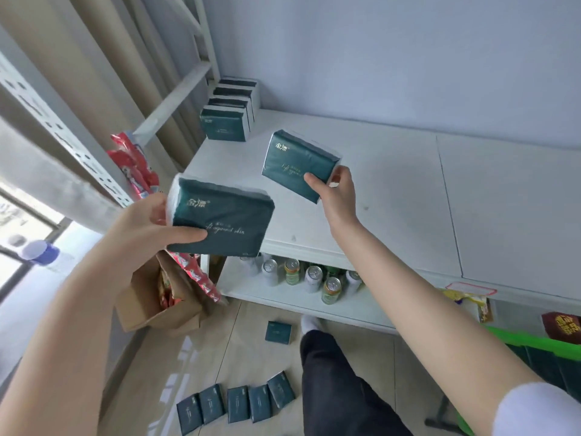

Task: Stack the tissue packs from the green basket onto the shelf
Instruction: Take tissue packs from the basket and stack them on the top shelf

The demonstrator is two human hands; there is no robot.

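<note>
green basket [534, 339] cropped, right hand [339, 191] overlapping pack [295, 162]

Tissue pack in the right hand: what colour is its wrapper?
The pack is dark green with gold lettering; head view.

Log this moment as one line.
left hand: holds tissue pack | right hand: holds second pack above shelf | stacked packs: shelf's back-left corner

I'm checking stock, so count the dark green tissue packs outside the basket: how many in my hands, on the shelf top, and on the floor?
Held tissue packs: 2, one in the left hand, one in the right hand
Tissue packs in the row on the shelf: 4
Tissue packs on the floor: 6
Total: 12
Those inside the green basket cannot be counted.
</note>
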